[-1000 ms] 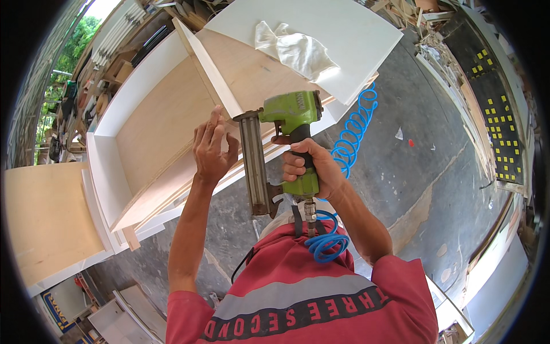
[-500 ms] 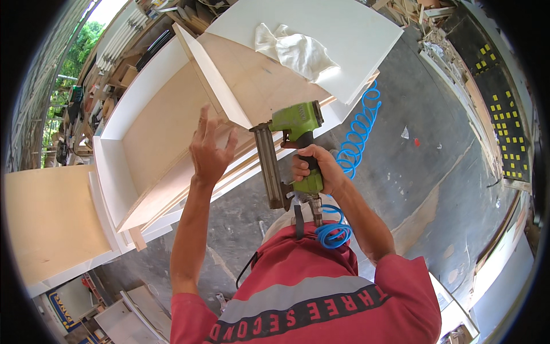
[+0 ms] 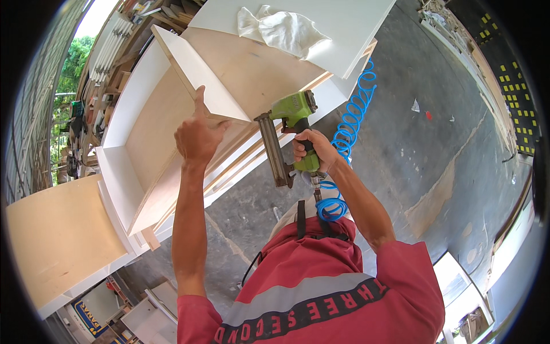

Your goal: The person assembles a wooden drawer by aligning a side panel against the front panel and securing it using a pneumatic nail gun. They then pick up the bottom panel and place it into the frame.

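My right hand [image 3: 316,150] wraps round the black grip of a green pneumatic nail gun [image 3: 293,109], its long magazine slanting down to the left. The gun's nose sits close to the near corner of a white upright panel [image 3: 200,74] inside a wooden cabinet; whether they touch, I cannot tell. At the front edge of that panel is my left hand [image 3: 199,137], index finger stretched along it and thumb out toward the corner. Its other fingers are curled and partly hidden. From the gun's handle a blue coiled air hose [image 3: 355,114] runs off toward the cabinet's far right end.
The white-sided cabinet [image 3: 117,166] lies across the left and centre, a white board [image 3: 212,17] with a white cloth [image 3: 281,31] on it at the back. A plywood panel [image 3: 63,241] stands at left. Scrap wood [image 3: 458,46] lies along the grey floor's [image 3: 401,143] far right.
My left hand has come down onto the panel's edge, with several fingers curling in. The nail gun has shifted only slightly against the panel corner. The whole view has turned a little.
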The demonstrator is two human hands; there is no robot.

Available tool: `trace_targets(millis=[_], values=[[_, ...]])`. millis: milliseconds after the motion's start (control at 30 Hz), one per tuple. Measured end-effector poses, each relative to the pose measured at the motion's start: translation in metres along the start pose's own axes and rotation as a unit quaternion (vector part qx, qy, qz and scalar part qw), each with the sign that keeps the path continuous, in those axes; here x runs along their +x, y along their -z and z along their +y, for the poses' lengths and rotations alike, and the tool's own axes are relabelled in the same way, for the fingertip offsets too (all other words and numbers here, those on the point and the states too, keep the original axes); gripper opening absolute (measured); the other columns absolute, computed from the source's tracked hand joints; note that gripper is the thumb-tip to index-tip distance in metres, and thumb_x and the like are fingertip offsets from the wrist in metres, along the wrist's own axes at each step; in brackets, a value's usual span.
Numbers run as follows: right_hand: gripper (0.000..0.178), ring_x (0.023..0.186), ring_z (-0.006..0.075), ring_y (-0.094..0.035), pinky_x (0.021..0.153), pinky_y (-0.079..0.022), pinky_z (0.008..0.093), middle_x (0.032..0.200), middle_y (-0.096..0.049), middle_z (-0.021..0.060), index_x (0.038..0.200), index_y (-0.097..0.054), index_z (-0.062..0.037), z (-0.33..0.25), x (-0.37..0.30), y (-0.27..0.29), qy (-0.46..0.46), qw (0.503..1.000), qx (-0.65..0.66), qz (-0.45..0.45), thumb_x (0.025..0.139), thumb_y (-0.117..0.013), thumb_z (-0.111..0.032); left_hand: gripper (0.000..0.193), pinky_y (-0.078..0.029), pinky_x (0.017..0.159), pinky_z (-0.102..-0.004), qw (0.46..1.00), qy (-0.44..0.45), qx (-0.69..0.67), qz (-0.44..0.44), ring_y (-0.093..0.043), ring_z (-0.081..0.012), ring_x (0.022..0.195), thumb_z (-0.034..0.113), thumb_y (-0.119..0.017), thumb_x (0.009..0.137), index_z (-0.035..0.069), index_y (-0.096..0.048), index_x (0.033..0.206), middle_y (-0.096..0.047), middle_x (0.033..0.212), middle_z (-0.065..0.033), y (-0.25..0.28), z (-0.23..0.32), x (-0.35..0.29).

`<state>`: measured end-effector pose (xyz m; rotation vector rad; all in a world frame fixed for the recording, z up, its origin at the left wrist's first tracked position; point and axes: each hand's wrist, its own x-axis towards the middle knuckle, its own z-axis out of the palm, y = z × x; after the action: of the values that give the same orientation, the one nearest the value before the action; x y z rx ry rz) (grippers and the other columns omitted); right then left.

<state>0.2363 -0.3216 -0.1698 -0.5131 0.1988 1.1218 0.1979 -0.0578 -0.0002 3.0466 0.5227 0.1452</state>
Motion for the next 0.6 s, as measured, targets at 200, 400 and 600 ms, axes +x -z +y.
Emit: trace_targets(millis=[200, 400, 600], values=[[0.028, 0.062, 0.0121, -0.044, 0.065, -0.046, 0.0323, 0.071, -0.044, -0.0006, 0.123, -0.055, -0.0016, 0.004, 0.005, 0.008, -0.016, 0.999, 0.044, -0.004, 0.099, -0.052, -0.015, 0.093, -0.055, 0.066, -0.0456, 1.000, -0.004, 0.000, 0.026, -0.073, -0.0326, 0.072, 0.036, -0.095, 0.072, 0.027, -0.049, 0.152, -0.073, 0.080, -0.0099, -0.007, 0.005, -0.001], [0.023, 0.061, 0.0111, -0.043, 0.064, -0.046, 0.0320, 0.070, -0.044, -0.0005, 0.118, -0.056, -0.0008, 0.004, 0.009, 0.008, -0.024, 0.998, 0.048, -0.030, 0.100, -0.053, -0.015, 0.085, -0.054, 0.068, -0.0463, 1.000, 0.002, -0.005, 0.020, -0.073, -0.0325, 0.075, 0.034, -0.095, 0.071, 0.025, -0.055, 0.145, -0.071, 0.083, -0.0085, -0.004, 0.005, 0.000], [0.013, 0.063, 0.0144, -0.048, 0.065, -0.050, 0.0350, 0.074, -0.049, 0.0028, 0.104, -0.054, -0.0005, 0.003, 0.010, 0.012, -0.014, 0.998, 0.050, -0.039, 0.099, -0.055, -0.013, 0.084, -0.053, 0.067, -0.0460, 1.000, 0.001, -0.016, 0.017, -0.072, -0.0325, 0.074, 0.033, -0.095, 0.071, 0.024, -0.055, 0.144, -0.070, 0.079, -0.0084, -0.003, 0.005, 0.001]])
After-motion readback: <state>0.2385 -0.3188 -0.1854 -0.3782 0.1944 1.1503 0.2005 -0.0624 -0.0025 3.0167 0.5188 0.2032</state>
